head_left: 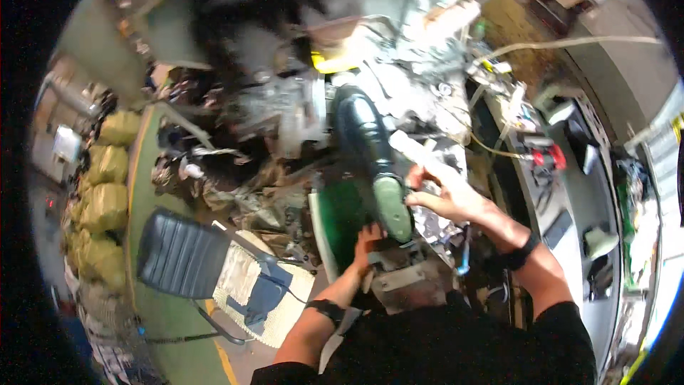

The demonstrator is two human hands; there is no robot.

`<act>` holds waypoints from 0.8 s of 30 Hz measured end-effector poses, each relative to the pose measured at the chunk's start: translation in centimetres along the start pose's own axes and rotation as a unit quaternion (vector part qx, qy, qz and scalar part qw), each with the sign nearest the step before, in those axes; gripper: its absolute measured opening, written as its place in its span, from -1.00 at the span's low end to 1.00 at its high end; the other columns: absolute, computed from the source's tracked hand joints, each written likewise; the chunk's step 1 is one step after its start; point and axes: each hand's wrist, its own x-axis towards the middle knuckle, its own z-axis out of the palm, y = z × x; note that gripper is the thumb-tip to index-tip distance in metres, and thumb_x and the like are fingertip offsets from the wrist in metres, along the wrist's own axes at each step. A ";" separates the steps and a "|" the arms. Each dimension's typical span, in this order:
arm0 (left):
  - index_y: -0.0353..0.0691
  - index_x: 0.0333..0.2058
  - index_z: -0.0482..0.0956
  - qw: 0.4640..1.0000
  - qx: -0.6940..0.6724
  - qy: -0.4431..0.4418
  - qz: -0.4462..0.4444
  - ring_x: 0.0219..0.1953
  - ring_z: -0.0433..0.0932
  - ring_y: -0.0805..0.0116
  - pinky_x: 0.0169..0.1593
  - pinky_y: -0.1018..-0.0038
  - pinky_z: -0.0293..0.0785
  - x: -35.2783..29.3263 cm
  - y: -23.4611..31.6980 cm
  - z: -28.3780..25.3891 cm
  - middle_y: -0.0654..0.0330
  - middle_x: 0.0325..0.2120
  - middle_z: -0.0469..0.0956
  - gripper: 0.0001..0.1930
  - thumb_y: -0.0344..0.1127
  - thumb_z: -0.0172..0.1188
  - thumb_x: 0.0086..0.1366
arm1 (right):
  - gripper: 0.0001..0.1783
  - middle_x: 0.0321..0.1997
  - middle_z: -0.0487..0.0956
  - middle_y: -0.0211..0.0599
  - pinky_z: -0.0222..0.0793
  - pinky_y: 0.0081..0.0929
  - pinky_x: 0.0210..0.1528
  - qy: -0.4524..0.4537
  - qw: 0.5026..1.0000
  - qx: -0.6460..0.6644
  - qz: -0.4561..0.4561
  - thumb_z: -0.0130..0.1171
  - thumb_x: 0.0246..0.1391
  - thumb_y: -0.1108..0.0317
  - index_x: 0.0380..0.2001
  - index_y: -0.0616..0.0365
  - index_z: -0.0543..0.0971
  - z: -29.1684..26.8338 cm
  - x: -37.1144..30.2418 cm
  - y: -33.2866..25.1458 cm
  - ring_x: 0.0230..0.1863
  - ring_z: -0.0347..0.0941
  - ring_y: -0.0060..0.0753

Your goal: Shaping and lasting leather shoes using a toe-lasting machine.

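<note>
A glossy black shoe (363,132) lies in front of me with its toe pointing away. A pale green shoe last (393,207) fills its opening at the near end. Beside the right side of the opening is my right hand (445,196), its thumb and fingers bent together in a pinch; whatever they hold is too blurred to make out. My left hand (365,248) is low at the left of the heel end, close to the last. Its fingers are partly hidden and smeared, so I cannot tell whether they grip the shoe.
A cluttered bench (427,110) spreads beyond the shoe under bright light. Close to my body is a worn metal machine part (406,278). A black chair (182,253) stands left, near stacked yellow sacks (107,207). A red tool with a hose (548,158) lies right, by a grey shelf (570,207).
</note>
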 end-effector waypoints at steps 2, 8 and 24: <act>-0.12 0.17 0.34 0.977 0.209 0.029 -0.037 0.00 0.42 -0.23 0.00 0.01 0.42 -0.2 1.5 -0.1 -0.18 -0.04 0.43 -0.50 -0.09 0.04 0.29 | -0.74 -0.43 0.45 -0.39 0.37 -0.46 -0.18 -0.064 0.997 -0.008 0.049 0.34 0.05 0.28 -0.36 0.18 0.48 -0.8 0.6 -0.4 -0.33 0.37 -0.48; -0.19 0.22 0.26 0.906 0.307 0.066 -0.284 0.01 0.49 -0.19 0.00 0.03 0.47 -3.7 12.1 -2.6 -0.15 -0.04 0.47 -0.34 -0.16 0.21 0.16 | -0.65 -0.32 0.52 -0.42 0.41 -0.51 -0.14 -0.114 0.991 0.001 0.076 0.21 0.16 0.47 0.01 0.19 0.46 -1.7 0.9 -1.4 -0.25 0.44 -0.58; -0.16 0.05 0.47 0.899 -0.129 0.414 0.060 -0.27 0.50 0.46 -0.22 0.53 0.49 -18.9 25.3 -14.8 0.20 -0.21 0.52 -0.43 -0.50 0.39 0.01 | -0.94 -0.43 0.46 -0.38 0.35 -0.51 -0.29 -0.023 0.983 -0.178 -0.033 0.09 0.25 0.47 -0.28 0.22 0.45 -0.3 -1.9 -4.1 -0.36 0.36 -0.57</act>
